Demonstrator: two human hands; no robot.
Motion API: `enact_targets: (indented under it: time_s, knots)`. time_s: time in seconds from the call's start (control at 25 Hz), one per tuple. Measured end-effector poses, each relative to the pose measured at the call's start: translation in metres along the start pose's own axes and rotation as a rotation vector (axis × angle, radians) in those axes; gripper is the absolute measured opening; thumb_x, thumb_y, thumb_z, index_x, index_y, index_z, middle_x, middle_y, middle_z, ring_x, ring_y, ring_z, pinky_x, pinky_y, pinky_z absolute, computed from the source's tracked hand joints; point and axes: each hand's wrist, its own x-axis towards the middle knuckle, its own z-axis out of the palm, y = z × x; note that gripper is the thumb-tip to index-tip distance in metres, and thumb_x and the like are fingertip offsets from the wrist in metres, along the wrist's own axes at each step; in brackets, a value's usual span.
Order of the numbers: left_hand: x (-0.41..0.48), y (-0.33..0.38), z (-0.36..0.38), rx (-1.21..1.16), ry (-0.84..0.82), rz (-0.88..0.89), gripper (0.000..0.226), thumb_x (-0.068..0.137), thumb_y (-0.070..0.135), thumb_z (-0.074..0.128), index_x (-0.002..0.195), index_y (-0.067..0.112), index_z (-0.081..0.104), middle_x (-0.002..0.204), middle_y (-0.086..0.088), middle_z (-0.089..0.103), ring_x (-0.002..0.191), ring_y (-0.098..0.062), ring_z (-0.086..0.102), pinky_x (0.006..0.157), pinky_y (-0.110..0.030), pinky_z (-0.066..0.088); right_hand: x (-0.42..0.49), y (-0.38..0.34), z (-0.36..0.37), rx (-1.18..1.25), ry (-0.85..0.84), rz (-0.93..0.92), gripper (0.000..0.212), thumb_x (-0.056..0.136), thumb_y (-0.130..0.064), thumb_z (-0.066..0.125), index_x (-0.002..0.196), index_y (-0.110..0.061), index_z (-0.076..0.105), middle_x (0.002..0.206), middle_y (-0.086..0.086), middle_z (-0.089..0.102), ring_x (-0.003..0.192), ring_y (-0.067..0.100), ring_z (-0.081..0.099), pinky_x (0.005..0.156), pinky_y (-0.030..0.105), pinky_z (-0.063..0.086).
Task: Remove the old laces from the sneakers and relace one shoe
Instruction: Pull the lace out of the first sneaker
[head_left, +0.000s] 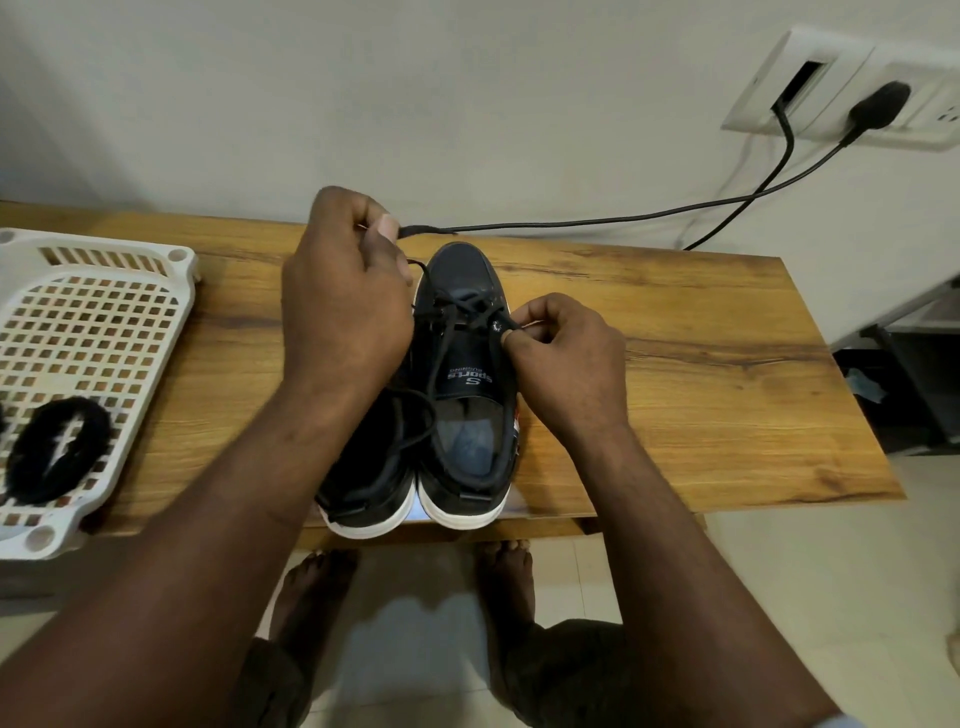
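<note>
while both grips pinch the lace (447, 332), left hand (348, 296) at eleven o'clock, right hand (566, 358) at the sneaker's (467, 376) three o'clock eyelet, unlacing seems underway; next, draw slack through.

A home room. A wood-grain counter (675, 332) stands against a plain wall with a switchboard (852, 88). Bare feet (311, 587) stand on tiled floor (779, 571).

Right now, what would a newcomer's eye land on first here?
Two dark sneakers stand side by side at the wooden table's near edge. The right hand pinches a black lace at the eyelets, and the left hand, over the toes, grips lace too. Then comes the white basket at far left.
</note>
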Motion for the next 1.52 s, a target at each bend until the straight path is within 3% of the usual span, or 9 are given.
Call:
enact_targets:
  time_s: [0.28,0.4,0.52,0.72,0.88,1.0,1.2,1.36,1.52]
  knots:
    - [-0.015,-0.009,0.003,0.663,-0.265,0.192,0.027,0.085,0.060,0.072,0.087,0.033,0.072,0.116,0.013,0.059,0.126,-0.027,0.039,0.097,-0.046,0.040,-0.005,-0.001,0.005,-0.083,-0.069,-0.201,0.047,0.094,-0.015,0.061,0.131,-0.044,0.063,0.104,-0.012,0.068,0.089,0.008,0.068,0.076,0.037,0.060]
    - [-0.019,-0.008,0.002,0.785,-0.240,0.226,0.029,0.083,0.057,0.073,0.093,0.029,0.076,0.123,0.014,0.058,0.130,-0.026,0.033,0.096,-0.045,0.033,-0.005,0.001,0.009,-0.172,-0.091,-0.289,0.039,0.094,-0.011,0.059,0.120,-0.036,0.074,0.117,-0.007,0.060,0.101,0.010,0.062,0.085,0.035,0.056]
    - [-0.014,-0.015,-0.001,0.741,-0.236,0.151,0.022,0.087,0.043,0.068,0.095,0.025,0.078,0.120,0.014,0.060,0.127,-0.025,0.034,0.091,-0.041,0.030,-0.004,0.004,0.013,-0.202,-0.098,-0.299,0.012,0.091,-0.026,0.074,0.100,-0.033,0.072,0.116,-0.010,0.055,0.100,0.009,0.060,0.084,0.034,0.056]
    - [-0.016,-0.021,0.001,0.709,-0.244,0.134,0.022,0.090,0.036,0.064,0.095,0.020,0.079,0.129,0.014,0.059,0.129,-0.023,0.033,0.095,-0.043,0.032,-0.005,0.000,0.016,-0.027,-0.009,-0.249,0.015,0.090,-0.033,0.080,0.084,-0.031,0.067,0.112,-0.011,0.056,0.099,0.002,0.059,0.077,0.016,0.048]
    - [-0.015,-0.025,0.001,0.686,-0.248,0.133,0.023,0.090,0.033,0.064,0.096,0.018,0.080,0.134,0.013,0.058,0.132,-0.024,0.032,0.099,-0.045,0.033,0.007,0.002,0.008,0.360,0.227,0.066,0.011,0.082,-0.034,0.071,0.074,-0.029,0.065,0.098,-0.006,0.069,0.093,0.014,0.067,0.086,0.049,0.060]
    - [-0.015,-0.027,0.002,0.654,-0.242,0.110,0.021,0.089,0.032,0.064,0.092,0.020,0.080,0.131,0.016,0.059,0.129,-0.022,0.033,0.094,-0.039,0.029,0.009,0.003,0.001,0.298,0.247,0.172,0.004,0.083,-0.025,0.064,0.083,-0.028,0.066,0.095,-0.006,0.069,0.092,0.015,0.065,0.088,0.053,0.057]
    - [-0.012,-0.029,0.003,0.572,-0.226,0.033,0.014,0.086,0.027,0.065,0.085,0.022,0.078,0.128,0.018,0.060,0.127,-0.019,0.035,0.093,-0.039,0.030,-0.003,-0.004,0.015,0.155,0.035,-0.181,0.026,0.091,-0.029,0.068,0.117,-0.030,0.070,0.127,-0.011,0.060,0.115,0.005,0.057,0.090,0.021,0.049]
    - [-0.011,-0.031,0.001,0.532,-0.244,0.021,0.013,0.086,0.026,0.066,0.086,0.023,0.079,0.128,0.019,0.060,0.127,-0.017,0.034,0.101,-0.042,0.034,-0.005,0.006,0.030,-0.234,-0.079,-0.336,0.016,0.091,-0.038,0.075,0.107,-0.033,0.075,0.138,-0.005,0.054,0.132,0.020,0.047,0.105,0.043,0.049]
    - [-0.010,-0.032,0.000,0.527,-0.238,0.026,0.012,0.086,0.024,0.067,0.085,0.022,0.079,0.128,0.018,0.061,0.127,-0.019,0.035,0.101,-0.043,0.035,-0.002,0.000,0.032,-0.031,0.075,-0.324,0.005,0.091,-0.028,0.076,0.088,-0.027,0.071,0.118,-0.008,0.065,0.117,0.015,0.058,0.093,0.037,0.051]
